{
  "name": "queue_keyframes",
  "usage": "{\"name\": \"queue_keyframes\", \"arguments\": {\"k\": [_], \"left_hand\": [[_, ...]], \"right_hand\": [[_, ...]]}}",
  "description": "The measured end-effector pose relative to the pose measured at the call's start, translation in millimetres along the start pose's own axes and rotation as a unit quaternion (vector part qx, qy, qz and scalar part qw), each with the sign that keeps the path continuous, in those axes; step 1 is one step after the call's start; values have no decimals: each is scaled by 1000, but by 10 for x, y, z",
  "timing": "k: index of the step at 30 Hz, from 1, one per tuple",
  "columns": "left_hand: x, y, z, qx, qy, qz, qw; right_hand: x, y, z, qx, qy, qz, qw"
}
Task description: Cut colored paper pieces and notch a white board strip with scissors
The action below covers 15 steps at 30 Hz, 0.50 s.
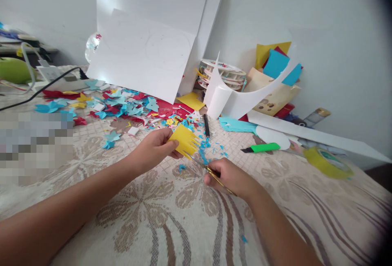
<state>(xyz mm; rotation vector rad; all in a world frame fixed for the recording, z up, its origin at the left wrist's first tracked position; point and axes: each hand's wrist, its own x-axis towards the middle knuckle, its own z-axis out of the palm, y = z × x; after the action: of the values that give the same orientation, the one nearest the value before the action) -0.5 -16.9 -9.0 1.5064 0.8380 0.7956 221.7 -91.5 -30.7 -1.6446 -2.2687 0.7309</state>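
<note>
Pinched between the thumb and fingers of my left hand (163,142) is a piece of yellow paper (183,139), its right edge cut into a fringe of narrow strips. My right hand (230,176) grips a pair of scissors (218,179) with gold-coloured handles. The scissor blades point up and left and reach the lower fringed edge of the paper; whether they are parted is too small to tell. Small blue paper scraps (204,150) lie on the patterned cloth (143,221) around the paper and scissors.
Cut paper flowers (122,101) in blue, red and yellow heap at the back left. A black pen-like stick (206,126), a green cutter (265,147) and a tape roll (329,163) lie to the right. White boards (143,53) lean on the wall. A black cable (39,90) crosses the left.
</note>
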Motion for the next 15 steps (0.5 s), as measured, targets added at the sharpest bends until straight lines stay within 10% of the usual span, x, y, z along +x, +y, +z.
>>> {"name": "queue_keyframes", "arguments": {"k": [15], "left_hand": [[0,-30,27,24,-2,6,1000]], "right_hand": [[-3,-23,-2,16,-9,15,1000]]}}
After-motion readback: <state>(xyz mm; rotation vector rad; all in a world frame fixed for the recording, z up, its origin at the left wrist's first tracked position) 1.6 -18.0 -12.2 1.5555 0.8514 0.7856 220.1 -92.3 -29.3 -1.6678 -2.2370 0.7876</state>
